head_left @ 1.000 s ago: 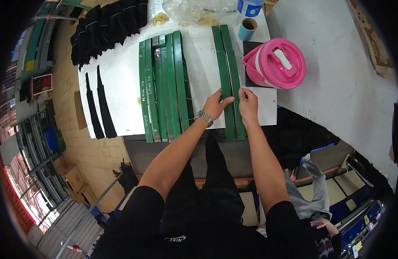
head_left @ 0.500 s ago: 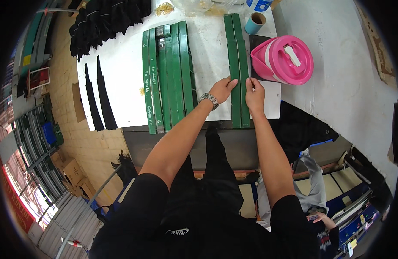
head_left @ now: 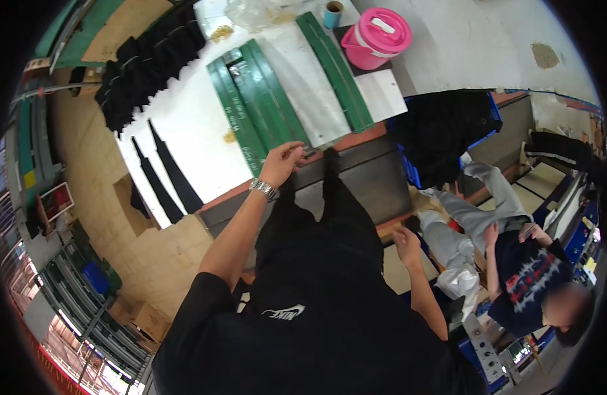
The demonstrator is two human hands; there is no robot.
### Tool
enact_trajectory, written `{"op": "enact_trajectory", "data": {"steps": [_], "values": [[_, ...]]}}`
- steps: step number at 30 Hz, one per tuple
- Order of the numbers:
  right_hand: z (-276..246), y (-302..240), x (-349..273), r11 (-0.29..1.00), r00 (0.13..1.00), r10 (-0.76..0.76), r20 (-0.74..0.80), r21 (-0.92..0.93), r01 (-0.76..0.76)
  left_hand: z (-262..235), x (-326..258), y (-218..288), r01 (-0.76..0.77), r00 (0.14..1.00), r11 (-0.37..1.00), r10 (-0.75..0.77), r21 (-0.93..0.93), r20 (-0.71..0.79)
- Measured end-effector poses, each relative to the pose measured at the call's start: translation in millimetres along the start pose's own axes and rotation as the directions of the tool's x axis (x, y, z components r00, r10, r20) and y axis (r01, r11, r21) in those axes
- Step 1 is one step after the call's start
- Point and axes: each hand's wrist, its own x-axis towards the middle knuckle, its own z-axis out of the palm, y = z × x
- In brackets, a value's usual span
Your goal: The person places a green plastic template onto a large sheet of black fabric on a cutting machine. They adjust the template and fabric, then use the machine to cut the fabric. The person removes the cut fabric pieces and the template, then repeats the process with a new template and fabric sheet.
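The step looks like handling the green strips [head_left: 270, 92], lying in two groups upper centre on the white counter [head_left: 191, 131]; more work on them would call for raising the right hand [head_left: 406, 247] from right of centre. Its fingers curl loosely, seemingly around nothing. The left hand [head_left: 281, 164] has half-bent fingers at the strips' lower end; whether they grasp, I cannot tell.

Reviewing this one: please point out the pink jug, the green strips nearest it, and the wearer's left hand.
Pink jug [head_left: 382, 41]: head view, on its lid.
Green strips [head_left: 336, 74]: head view, about mid-length.
Left hand [head_left: 280, 164]: head view, middle of the hand.
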Motion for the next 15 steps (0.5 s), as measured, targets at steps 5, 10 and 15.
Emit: {"op": "enact_trajectory", "data": {"steps": [5,10,15], "values": [[57.6,61.6,-74.0,0.960,0.979,0.203,-0.033,0.203,-0.193,-52.4,42.9,17.1,-0.383,0.910,0.685,0.395,0.620,0.126],[107.4,70.3,-173.2,0.900,0.922,0.384,-0.045,0.243,-0.363,-82.4,134.3,66.4,-0.542,0.818,-0.088,0.171,0.836,0.549],[162.9,82.6,-274.5,0.760,0.779,0.613,-0.130,0.366,-0.537,-48.1,199.7,107.7,-0.631,0.776,-0.411,-0.331,0.658,0.537]]}}
